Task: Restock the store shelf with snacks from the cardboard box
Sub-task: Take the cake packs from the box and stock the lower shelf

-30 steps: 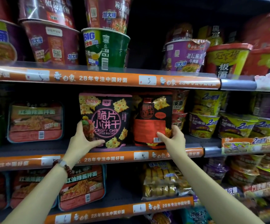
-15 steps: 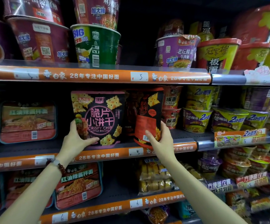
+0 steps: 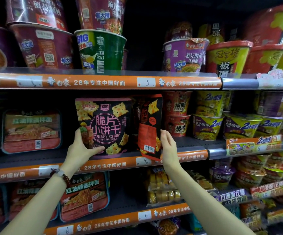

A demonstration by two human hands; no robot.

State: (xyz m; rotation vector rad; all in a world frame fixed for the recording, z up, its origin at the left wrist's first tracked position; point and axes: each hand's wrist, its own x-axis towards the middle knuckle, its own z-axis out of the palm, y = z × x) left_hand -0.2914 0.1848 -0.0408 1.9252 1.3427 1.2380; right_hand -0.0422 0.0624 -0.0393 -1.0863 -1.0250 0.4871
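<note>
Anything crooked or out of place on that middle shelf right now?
Yes: the red-and-black biscuit bag at the right hand is turned sideways, its lower corner hanging over the shelf lip, unlike the front-facing Crispy Chip bag.

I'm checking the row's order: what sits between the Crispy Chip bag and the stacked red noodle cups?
In the head view, a red-and-black biscuit bag, angled partly sideways, touched by the right hand.

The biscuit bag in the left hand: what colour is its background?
The biscuit bag is black, with yellow crackers and pink letters; the head view shows it.
</note>
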